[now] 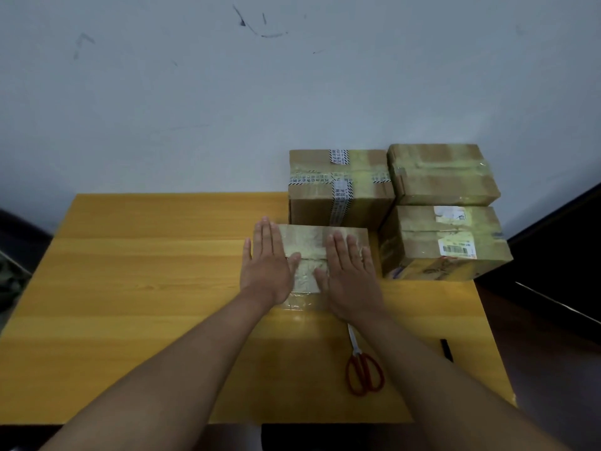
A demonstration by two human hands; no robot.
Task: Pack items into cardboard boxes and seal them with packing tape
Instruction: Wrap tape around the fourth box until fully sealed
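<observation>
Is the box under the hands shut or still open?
Shut: the small box has its top flaps down flat, with shiny tape across the seam. Left hand and right hand press flat on it.

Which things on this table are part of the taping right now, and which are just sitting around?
In use: flat tape-covered cardboard box, left hand, right hand.

Lying about: red-handled scissors, three sealed cardboard boxes, small black object at the yellow wooden table's edge.
</observation>
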